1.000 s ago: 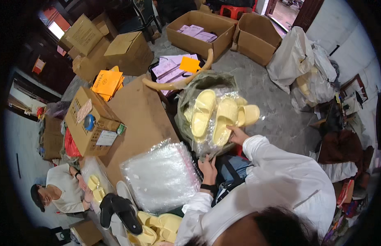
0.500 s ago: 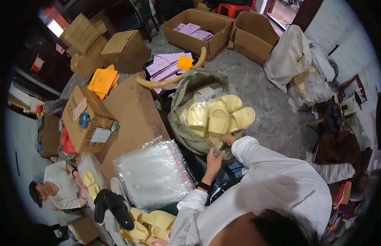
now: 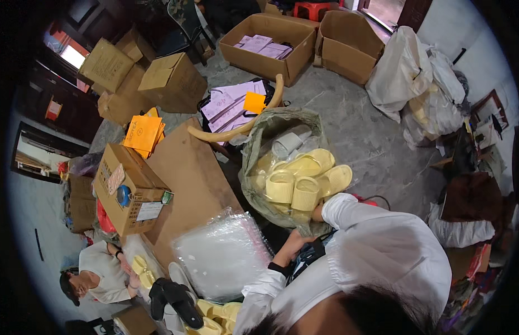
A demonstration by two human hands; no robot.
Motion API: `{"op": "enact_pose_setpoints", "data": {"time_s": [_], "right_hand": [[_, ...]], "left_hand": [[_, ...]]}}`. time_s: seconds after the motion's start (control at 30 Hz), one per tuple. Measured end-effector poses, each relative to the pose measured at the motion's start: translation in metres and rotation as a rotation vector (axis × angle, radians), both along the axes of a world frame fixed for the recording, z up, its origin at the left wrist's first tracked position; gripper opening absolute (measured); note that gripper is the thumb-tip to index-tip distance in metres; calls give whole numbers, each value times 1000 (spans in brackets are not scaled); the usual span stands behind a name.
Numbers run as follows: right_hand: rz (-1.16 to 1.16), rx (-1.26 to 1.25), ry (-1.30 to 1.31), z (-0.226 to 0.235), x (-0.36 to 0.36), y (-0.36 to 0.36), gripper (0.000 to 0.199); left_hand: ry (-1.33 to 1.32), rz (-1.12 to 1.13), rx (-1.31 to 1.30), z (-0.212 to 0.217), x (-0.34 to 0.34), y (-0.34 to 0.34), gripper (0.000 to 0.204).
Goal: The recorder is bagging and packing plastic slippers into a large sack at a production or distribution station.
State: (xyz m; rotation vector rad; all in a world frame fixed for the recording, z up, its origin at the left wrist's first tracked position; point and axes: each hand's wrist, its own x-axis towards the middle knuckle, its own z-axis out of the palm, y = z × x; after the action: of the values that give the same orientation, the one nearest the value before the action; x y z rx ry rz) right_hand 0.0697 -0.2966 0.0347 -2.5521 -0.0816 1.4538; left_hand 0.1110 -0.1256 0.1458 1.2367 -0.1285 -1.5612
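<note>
Yellow slippers point(image 3: 306, 192), several of them in clear plastic bags, fill the mouth of a grey-green woven sack point(image 3: 253, 167). Behind them lies a bagged grey-white slipper point(image 3: 290, 143). My right hand point(image 3: 318, 213) reaches in at the sack's near right side, against the slippers; its fingers are hidden. Just below the near rim, my left hand point(image 3: 294, 244) is closed with its fingers curled in. Whatever it may hold cannot be made out. A stack of clear plastic bags point(image 3: 220, 254) lies on the table left of my left hand.
A brown table point(image 3: 187, 167) holds a carton point(image 3: 128, 190), orange sheets point(image 3: 143, 134) and black slippers point(image 3: 178, 301). A curved wooden chair rail point(image 3: 231, 134) borders the sack. Another person point(image 3: 106, 271) handles bagged yellow slippers at left. Open cartons point(image 3: 270, 67) stand beyond.
The view has shifted, so most things sit lower in it. My left hand has drawn in close under the sack's rim, its fingers now curled. The right hand stays at the slippers.
</note>
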Motion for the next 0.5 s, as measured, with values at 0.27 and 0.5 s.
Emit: {"op": "enact_pose_setpoints", "data": {"time_s": [0.27, 0.5], "right_hand": [[334, 15, 97, 12, -41, 35, 34], [638, -35, 201, 21, -111, 56, 34]], "left_hand": [[17, 344, -126, -4, -18, 16, 51], [122, 691, -192, -14, -58, 29, 52]]}}
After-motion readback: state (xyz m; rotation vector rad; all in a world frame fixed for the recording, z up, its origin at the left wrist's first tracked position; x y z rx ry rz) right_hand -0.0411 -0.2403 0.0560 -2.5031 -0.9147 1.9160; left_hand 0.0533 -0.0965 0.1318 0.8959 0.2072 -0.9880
